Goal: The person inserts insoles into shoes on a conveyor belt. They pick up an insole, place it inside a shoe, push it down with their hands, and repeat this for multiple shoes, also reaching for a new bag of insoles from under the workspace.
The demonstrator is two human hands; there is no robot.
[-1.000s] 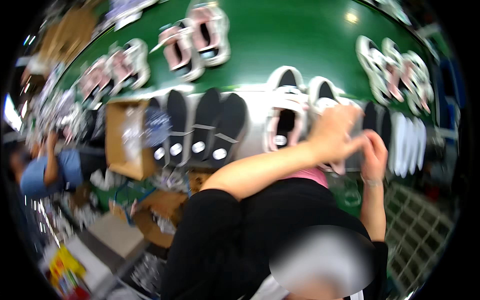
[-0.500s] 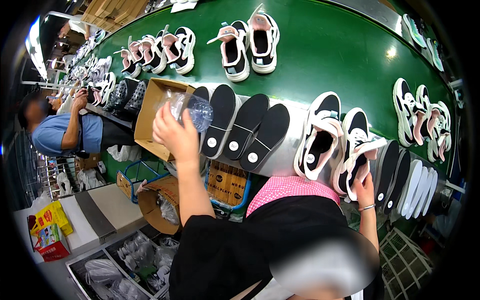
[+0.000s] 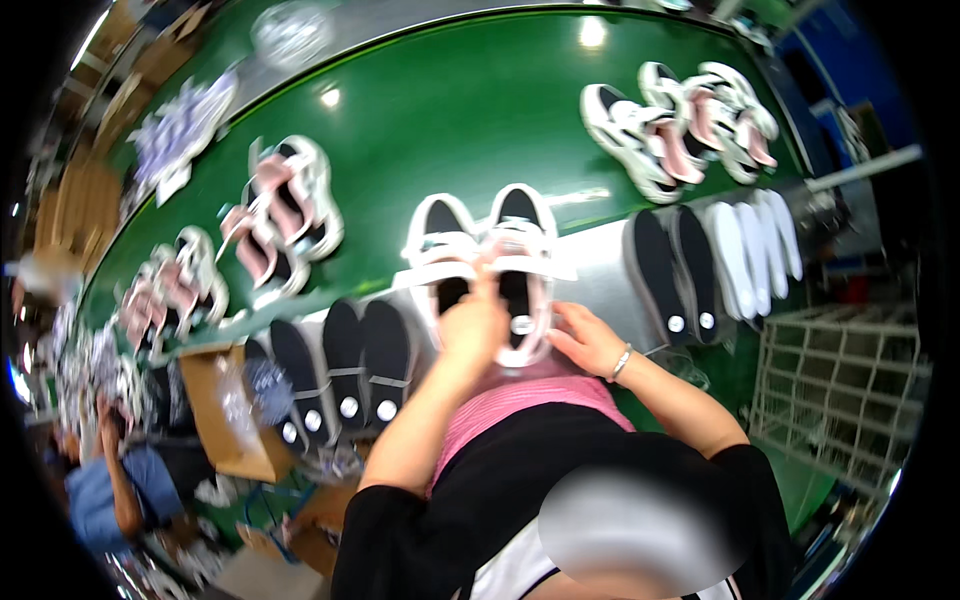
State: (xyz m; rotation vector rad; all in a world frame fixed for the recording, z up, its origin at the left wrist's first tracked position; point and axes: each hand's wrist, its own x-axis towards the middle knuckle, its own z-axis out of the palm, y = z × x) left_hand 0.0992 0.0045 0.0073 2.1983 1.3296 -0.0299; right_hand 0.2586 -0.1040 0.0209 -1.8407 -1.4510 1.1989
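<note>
A pair of black-and-white sneakers with pink lining stands in front of me, toes pointing away: a left sneaker (image 3: 440,235) and a right sneaker (image 3: 522,225). My left hand (image 3: 476,322) is between the two shoe openings, with its fingers reaching to the right sneaker's tongue and collar; motion smears the fingertips, so its grip is unclear. Beside the right sneaker's heel is my right hand (image 3: 592,342), thumb and fingers apart. A round white sticker (image 3: 522,325) shows on the insole inside the right sneaker.
Left of the sneakers lie black insoles (image 3: 345,350) and an open cardboard box (image 3: 215,410) with clear plastic pieces (image 3: 268,392). To the right are more black insoles (image 3: 655,270) and white insoles (image 3: 735,260). Other sneakers (image 3: 290,200) stand on the green table (image 3: 430,110). A co-worker (image 3: 125,490) is at far left.
My left hand has left the clear plastic piece at the box and come over to the sneakers. My right hand has moved off the right sneaker's side to its heel. The view has swung right.
</note>
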